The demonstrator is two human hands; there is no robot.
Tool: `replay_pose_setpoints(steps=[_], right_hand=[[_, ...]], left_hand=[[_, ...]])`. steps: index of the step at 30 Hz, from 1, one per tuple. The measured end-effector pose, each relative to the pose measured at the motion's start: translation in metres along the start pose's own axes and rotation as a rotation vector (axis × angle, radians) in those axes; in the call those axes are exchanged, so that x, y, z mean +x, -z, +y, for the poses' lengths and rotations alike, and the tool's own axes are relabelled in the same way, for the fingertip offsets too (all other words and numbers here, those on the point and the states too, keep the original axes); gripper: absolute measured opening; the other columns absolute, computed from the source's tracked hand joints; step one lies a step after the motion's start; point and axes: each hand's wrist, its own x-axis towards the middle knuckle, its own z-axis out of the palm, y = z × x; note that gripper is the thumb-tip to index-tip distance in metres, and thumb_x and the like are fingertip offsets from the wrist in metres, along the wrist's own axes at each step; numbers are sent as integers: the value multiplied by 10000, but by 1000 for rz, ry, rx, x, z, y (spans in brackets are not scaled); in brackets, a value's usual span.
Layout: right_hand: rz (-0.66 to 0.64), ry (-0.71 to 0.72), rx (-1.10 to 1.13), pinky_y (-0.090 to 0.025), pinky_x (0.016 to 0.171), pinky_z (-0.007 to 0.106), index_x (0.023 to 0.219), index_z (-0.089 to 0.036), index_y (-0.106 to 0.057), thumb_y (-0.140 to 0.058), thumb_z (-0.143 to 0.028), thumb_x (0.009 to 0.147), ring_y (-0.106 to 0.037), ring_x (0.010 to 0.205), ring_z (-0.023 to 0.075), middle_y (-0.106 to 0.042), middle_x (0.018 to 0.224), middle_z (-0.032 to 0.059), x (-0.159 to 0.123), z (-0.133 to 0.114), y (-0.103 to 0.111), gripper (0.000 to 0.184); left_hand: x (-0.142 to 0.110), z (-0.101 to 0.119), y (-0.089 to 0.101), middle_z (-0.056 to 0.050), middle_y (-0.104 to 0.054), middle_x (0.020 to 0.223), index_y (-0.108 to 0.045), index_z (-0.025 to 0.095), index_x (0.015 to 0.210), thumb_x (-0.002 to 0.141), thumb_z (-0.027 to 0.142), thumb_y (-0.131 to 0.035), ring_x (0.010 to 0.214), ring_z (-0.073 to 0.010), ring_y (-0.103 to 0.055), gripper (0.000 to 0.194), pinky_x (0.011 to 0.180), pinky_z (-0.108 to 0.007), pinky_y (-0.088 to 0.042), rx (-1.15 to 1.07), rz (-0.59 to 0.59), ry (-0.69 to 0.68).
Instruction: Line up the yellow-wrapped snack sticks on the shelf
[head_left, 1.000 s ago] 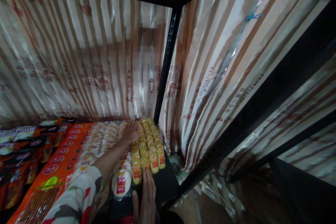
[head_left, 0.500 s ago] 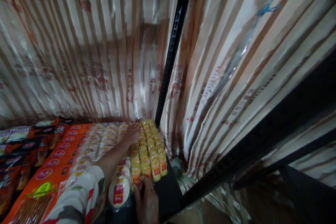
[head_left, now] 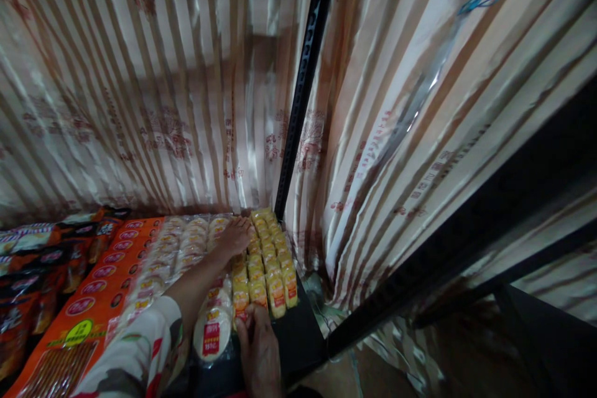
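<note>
My left hand reaches over the shelf to the back of the rows. Its fingers lie stretched out against the left side of the yellow packaged snack cakes, which stand in several tight columns. Low in the view, my right hand is at the front of these columns. Its thumb and forefinger are pinched at the lower edge of a front yellow pack, and the other fingers curl under. Just left of it are round, pale, flat cakes in clear wrap with a red label. My left forearm hides part of the rows.
Orange packs of stick snacks and dark-and-orange bags fill the shelf's left. A black perforated post rises at the back corner. Printed plastic sheeting hangs behind. A black shelf beam slants across the right.
The view has shifted slightly. Both hands keep nearly the same places at the yellow cakes, the left at the back and the right at the front.
</note>
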Motion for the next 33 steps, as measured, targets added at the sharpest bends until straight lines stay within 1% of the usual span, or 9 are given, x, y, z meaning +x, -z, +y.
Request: replay_pose_setpoints(steps=[5,11,15,18,21,23,25,28,33], right_hand=[[11,18,-15,-443,583,221,791,-233,-489,-495,-263,811,-567,595,134,-552,671,-26,-2,3,-1,36],[46,62,40,-446,589,212,787,-235,-528,-480,-292,829,-578,598,129,-572,670,-23,-2,-2,4,84],[71,78,151,-446,595,210,759,-228,-539,-392,-311,870,-577,612,124,-583,668,-9,-6,-5,10,202],[131,30,228,-451,590,221,777,-218,-555,-346,-348,881,-569,618,130,-587,675,7,-8,-6,18,268],[256,-39,267,-458,784,275,898,-202,-579,-368,-403,864,-593,842,163,-632,878,58,-2,-6,34,292],[339,-108,266,-404,913,326,996,-181,-568,-355,-454,854,-558,993,188,-616,1026,96,9,-4,47,374],[347,-154,266,-305,1018,369,1160,-159,-502,-316,-503,848,-450,1172,206,-519,1240,124,25,0,60,500],[216,-218,296,-221,1074,374,1279,-136,-422,-292,-592,812,-323,1285,210,-394,1374,117,51,11,71,665],[100,-315,335,-199,1086,344,1296,-78,-414,-258,-703,744,-294,1303,218,-370,1382,128,86,27,68,848]], left_hand=[[-3,4,10,-113,-462,1331,-462,129,1247,905,298,-225,1276,-209,-354,449,1044,-418,-286,-57,-27,74],[-20,28,37,-135,-458,1329,-479,90,1233,902,305,-238,1305,-237,-297,463,1069,-440,-263,-129,120,186],[-50,56,53,-153,-378,1383,-455,51,1249,891,290,-275,1321,-252,-254,466,1080,-431,-265,-201,166,204],[-93,81,58,-105,-349,1409,-435,114,1270,898,297,-269,1337,-239,-211,447,1068,-460,-288,-241,305,161],[-145,105,53,-82,-276,1447,-346,159,1327,891,262,-304,1347,-214,-184,450,1043,-438,-339,-248,439,86],[-174,119,46,-75,-233,1464,-256,181,1369,879,221,-332,1347,-208,-185,498,1020,-421,-370,-219,472,72],[-194,129,38,-91,-262,1452,-210,170,1385,863,217,-369,1343,-213,-201,548,1000,-407,-393,-177,485,41],[-205,138,28,-104,-331,1419,-254,143,1372,834,208,-415,1339,-228,-210,566,985,-389,-407,-98,491,-39],[-197,139,18,-96,-364,1402,-327,132,1340,796,138,-421,1331,-229,-233,552,989,-382,-396,3,503,-71]])
